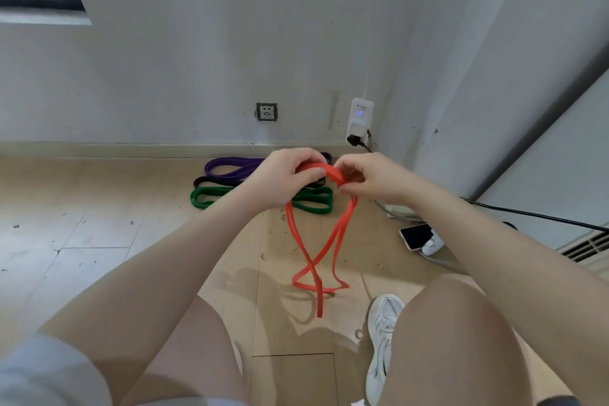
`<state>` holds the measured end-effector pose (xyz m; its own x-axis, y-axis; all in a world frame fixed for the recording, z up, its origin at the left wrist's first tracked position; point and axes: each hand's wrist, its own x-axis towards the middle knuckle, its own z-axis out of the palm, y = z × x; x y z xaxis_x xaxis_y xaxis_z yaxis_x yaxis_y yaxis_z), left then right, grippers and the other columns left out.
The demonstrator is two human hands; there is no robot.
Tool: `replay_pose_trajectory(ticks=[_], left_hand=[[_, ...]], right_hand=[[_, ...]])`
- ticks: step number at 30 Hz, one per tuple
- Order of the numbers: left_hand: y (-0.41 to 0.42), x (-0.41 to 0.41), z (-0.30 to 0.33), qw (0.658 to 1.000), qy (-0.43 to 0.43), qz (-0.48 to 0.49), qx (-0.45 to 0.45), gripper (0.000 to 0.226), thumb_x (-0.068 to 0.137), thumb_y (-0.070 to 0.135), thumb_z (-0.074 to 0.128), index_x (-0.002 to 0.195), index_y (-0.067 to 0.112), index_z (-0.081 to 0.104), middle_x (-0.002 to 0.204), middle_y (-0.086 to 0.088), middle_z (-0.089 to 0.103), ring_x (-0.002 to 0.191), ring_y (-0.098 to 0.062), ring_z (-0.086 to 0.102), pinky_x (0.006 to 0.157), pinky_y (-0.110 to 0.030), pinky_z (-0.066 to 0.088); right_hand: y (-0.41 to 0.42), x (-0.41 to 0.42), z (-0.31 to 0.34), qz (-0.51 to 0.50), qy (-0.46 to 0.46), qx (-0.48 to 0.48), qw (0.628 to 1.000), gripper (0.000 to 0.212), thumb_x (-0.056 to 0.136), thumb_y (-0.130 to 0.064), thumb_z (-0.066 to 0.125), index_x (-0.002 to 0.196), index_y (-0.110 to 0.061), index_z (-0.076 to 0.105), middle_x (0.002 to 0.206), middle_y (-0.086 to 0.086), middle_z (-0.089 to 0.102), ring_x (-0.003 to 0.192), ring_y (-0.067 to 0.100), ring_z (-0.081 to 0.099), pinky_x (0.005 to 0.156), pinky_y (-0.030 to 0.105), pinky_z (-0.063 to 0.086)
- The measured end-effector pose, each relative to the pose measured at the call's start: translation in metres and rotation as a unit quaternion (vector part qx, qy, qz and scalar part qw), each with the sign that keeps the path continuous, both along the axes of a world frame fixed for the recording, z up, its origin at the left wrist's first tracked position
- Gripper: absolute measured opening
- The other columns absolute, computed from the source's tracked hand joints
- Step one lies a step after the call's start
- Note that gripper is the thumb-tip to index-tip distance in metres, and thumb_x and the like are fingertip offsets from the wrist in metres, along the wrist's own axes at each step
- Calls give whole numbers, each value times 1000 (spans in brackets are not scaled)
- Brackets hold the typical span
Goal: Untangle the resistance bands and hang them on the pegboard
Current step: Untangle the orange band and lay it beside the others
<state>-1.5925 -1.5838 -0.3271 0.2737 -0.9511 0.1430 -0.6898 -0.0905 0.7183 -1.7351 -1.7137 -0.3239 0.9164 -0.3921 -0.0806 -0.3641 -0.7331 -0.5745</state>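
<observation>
Nearest the camera, two bare knees and a white mesh sneaker (382, 349) are seen above a floor (99, 208) of pale wood-grain tiles marked with small dark specks. Just beyond the knees, the lower loops of the flat, matte red band (311, 260) hang down; its strands are crossed once and the bottom folds are laid on the floor. The top of the red band is held up between both hands. The left hand (290, 175) is curled round the folded upper section, with the thumb pressed across the strap. The right hand (369, 180) is closed on the same section just beside it, the strap being pinched at the fingertips. To the right, a dark-screened phone (416, 235) is laid beside a white plug block on the floor, and a black cable (534, 216) is run past it. Behind the hands, three flat bands lie on the floor in elongated loops close to the baseboard: the green band (211, 197) nearest, the black band (211, 182) touching it, and the purple band (230, 165) farthest. On the smooth white wall (197, 59), a square socket (266, 111) and a white adapter (360, 119) with a blue light are mounted.
</observation>
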Motion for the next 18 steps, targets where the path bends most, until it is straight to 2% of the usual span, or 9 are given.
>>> replay_pose_trajectory(ticks=[2, 4, 8, 11, 13, 18], left_hand=[[0, -6, -1, 1000, 1, 6, -19, 15, 94, 24, 53, 105, 23, 63, 78, 18, 59, 68, 13, 53, 61, -4, 37], [1, -10, -2, 998, 15, 34, -50, 15, 94, 21, 51, 104, 23, 62, 71, 20, 55, 62, 14, 50, 58, -2, 36], [1, -16, 3, 980, 125, 85, -127, 18, 94, 16, 50, 108, 18, 62, 80, 14, 61, 70, 7, 56, 71, -10, 48], [-1, -18, 9, 957, 212, 103, -171, 20, 94, 10, 51, 108, 20, 60, 83, 9, 64, 73, 1, 59, 77, -17, 52], [-1, -15, 10, 942, 249, 125, -185, 20, 95, 10, 49, 109, 20, 60, 83, 9, 64, 73, -2, 58, 76, -18, 52], [-1, -13, 9, 945, 239, 143, -171, 21, 96, 12, 48, 108, 21, 61, 89, 11, 65, 82, 0, 60, 76, -13, 50]], right_hand=[[-1, -4, -8, -5, -7, -3, 1000, 11, 86, -13, 64, 90, -22, 59, 85, -8, 64, 84, 11, 64, 84, 31, 52], [-1, -7, -16, -33, -37, 8, 999, 6, 89, -17, 58, 90, -22, 56, 87, 0, 65, 84, 18, 65, 81, 34, 53], [0, -7, -31, -71, -114, 57, 989, 8, 89, -22, 59, 83, -25, 55, 85, 11, 64, 81, 29, 62, 76, 41, 51], [-6, -9, -28, -97, -137, 70, 983, 4, 87, -19, 63, 88, -20, 60, 85, 5, 65, 82, 23, 63, 79, 38, 52], [-12, -10, -26, -99, -120, 37, 987, 7, 85, -17, 65, 91, -16, 61, 86, 4, 66, 81, 21, 63, 79, 35, 52], [-10, -8, -25, -74, -51, -18, 996, 9, 91, -24, 58, 89, -15, 59, 75, -4, 58, 64, 8, 54, 62, 22, 43]])
